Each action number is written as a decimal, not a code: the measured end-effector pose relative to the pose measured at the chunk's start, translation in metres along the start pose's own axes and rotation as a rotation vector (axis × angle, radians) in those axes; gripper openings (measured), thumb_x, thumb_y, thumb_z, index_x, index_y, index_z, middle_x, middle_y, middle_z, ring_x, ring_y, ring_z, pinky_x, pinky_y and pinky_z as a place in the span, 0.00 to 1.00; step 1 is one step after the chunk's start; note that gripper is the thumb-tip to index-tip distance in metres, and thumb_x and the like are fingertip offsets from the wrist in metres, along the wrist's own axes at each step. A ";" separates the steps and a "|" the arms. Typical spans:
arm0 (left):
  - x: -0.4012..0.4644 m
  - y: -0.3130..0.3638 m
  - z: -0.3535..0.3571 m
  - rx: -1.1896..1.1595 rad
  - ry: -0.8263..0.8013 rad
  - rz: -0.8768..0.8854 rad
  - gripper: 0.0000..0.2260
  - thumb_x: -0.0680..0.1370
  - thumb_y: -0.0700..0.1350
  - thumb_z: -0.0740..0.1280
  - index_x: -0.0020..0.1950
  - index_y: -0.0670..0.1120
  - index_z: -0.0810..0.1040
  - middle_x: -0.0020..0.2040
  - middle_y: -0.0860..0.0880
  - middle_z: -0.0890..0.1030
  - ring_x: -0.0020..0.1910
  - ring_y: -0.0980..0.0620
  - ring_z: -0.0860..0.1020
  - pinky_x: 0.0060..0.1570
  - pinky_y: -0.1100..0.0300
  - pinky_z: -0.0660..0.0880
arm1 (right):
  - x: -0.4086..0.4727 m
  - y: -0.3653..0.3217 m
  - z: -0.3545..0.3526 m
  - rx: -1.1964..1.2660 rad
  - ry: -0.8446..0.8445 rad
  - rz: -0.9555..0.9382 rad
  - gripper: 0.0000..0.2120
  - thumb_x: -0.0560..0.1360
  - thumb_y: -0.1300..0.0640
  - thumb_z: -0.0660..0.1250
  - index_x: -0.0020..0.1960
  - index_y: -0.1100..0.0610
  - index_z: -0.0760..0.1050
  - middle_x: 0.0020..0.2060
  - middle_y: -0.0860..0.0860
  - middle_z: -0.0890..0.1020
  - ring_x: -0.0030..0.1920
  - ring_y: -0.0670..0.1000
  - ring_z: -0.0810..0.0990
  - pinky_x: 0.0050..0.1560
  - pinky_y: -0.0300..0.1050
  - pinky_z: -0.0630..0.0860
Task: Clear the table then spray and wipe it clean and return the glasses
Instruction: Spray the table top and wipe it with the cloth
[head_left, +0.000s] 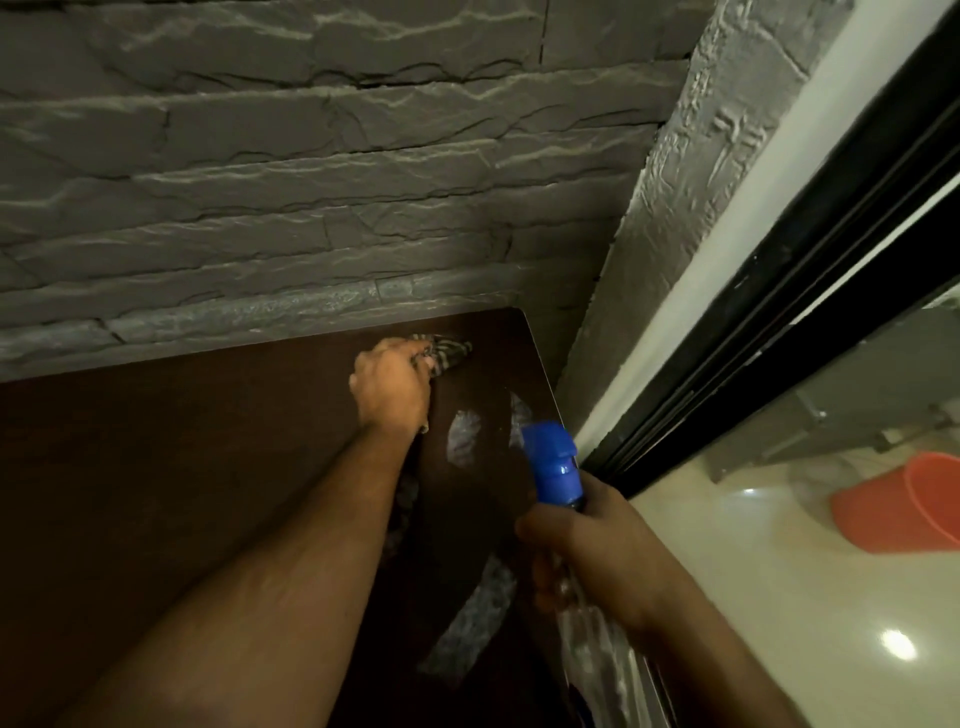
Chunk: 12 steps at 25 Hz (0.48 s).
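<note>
A grey stone wall (311, 156) fills the view from nine to one o'clock. Below it, a dark brown table (156, 493) is spread from the centre toward seven o'clock, with wet streaks (465, 434) seen near its right edge. A striped cloth (447, 353) is pressed to the table's far corner, just above centre, by the left hand (392, 387), fingers curled around it. At five o'clock, a blue-topped spray bottle (556, 462) is gripped by the right hand (592, 551). An orange bucket (904, 504) is seen at three o'clock, beyond the glass.
</note>
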<state>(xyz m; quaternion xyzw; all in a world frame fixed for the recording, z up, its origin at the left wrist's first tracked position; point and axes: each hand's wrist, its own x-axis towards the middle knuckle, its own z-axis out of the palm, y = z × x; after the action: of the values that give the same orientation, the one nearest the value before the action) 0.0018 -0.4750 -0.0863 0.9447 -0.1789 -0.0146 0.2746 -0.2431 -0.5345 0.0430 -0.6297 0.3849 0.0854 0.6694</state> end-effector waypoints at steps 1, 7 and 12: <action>-0.004 -0.007 -0.004 0.004 0.061 -0.107 0.12 0.78 0.47 0.65 0.61 0.53 0.79 0.62 0.49 0.77 0.58 0.44 0.72 0.56 0.51 0.68 | -0.006 0.001 -0.002 0.021 0.007 0.006 0.12 0.68 0.60 0.69 0.49 0.52 0.73 0.29 0.53 0.78 0.29 0.53 0.76 0.35 0.49 0.77; -0.017 -0.025 -0.015 -0.057 0.029 -0.155 0.14 0.78 0.48 0.66 0.62 0.51 0.78 0.64 0.48 0.76 0.60 0.43 0.71 0.58 0.50 0.68 | -0.035 0.006 0.004 -0.029 -0.099 0.039 0.17 0.67 0.59 0.70 0.54 0.53 0.71 0.28 0.55 0.78 0.28 0.54 0.76 0.32 0.46 0.76; -0.009 -0.080 -0.037 -0.027 -0.068 0.070 0.13 0.76 0.48 0.68 0.60 0.49 0.80 0.61 0.47 0.79 0.59 0.44 0.75 0.61 0.48 0.71 | -0.040 0.016 0.059 -0.094 -0.193 0.012 0.18 0.62 0.54 0.69 0.51 0.48 0.73 0.28 0.53 0.79 0.27 0.54 0.77 0.33 0.47 0.77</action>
<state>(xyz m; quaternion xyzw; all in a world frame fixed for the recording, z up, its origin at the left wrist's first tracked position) 0.0242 -0.3904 -0.0973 0.9329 -0.2210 -0.0396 0.2816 -0.2561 -0.4629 0.0501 -0.6470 0.3179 0.1676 0.6724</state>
